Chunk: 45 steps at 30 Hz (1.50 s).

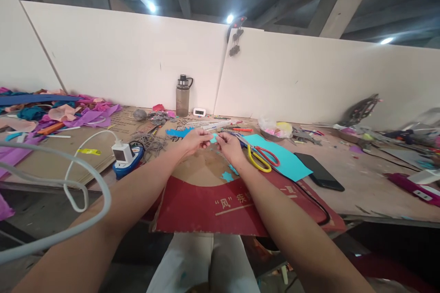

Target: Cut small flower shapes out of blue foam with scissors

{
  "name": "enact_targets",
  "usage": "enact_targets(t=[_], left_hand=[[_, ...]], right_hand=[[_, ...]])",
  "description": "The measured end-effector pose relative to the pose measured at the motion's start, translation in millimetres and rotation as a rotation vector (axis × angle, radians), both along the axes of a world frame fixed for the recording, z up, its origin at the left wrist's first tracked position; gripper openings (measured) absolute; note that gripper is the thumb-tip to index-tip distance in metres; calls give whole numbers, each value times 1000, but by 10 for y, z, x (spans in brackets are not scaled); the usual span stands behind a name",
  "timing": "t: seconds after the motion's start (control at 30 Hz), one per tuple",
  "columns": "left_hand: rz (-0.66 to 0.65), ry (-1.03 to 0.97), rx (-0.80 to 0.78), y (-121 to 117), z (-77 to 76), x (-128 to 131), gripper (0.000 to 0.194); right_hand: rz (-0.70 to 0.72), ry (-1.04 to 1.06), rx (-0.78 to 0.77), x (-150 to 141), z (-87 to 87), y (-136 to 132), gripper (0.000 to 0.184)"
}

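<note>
My left hand (195, 140) and my right hand (229, 145) meet over the middle of the table, both pinching a small turquoise paper piece (213, 138) between their fingertips. Just right of my right hand lie scissors (261, 157) with one yellow and one red handle, resting on a turquoise paper sheet (283, 158). Small turquoise scraps (227, 175) lie below my hands on a brown and red cardboard sheet (213, 206).
A black phone (318, 171) lies right of the paper sheet. A water bottle (182, 95) and a small clock (199, 111) stand at the white back wall. A white charger (121, 152) with cable sits to the left, beyond it piled coloured paper scraps (65, 112). Pens (220, 124) lie behind my hands.
</note>
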State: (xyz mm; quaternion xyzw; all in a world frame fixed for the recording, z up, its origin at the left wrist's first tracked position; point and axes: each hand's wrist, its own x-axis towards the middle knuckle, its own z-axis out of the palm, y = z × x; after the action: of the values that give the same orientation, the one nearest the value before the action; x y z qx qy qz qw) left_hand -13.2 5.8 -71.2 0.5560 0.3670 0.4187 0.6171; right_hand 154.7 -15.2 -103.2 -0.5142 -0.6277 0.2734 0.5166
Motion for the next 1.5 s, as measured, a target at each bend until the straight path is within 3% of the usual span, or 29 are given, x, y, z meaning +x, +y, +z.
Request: enact_targets(t=[0.4, 0.67, 0.9, 1.2, 1.4, 1.5], left_hand=[[93, -32, 22, -16, -6, -7, 41], [147, -137, -123, -25, 52, 37, 57], [78, -59, 41, -11, 9, 45, 32], [159, -89, 16, 40, 8, 22, 28], [169, -86, -15, 32, 37, 20, 24], [184, -76, -37, 28, 43, 21, 20]], right_hand=[[-19, -22, 35, 73, 12, 19, 34], [-20, -25, 34, 85, 23, 30, 36], [2, -15, 26, 84, 74, 11, 33], [-59, -1, 65, 232, 253, -38, 28], [-168, -124, 136, 557, 352, -118, 21], [-290, -488, 101, 877, 326, -235, 24]])
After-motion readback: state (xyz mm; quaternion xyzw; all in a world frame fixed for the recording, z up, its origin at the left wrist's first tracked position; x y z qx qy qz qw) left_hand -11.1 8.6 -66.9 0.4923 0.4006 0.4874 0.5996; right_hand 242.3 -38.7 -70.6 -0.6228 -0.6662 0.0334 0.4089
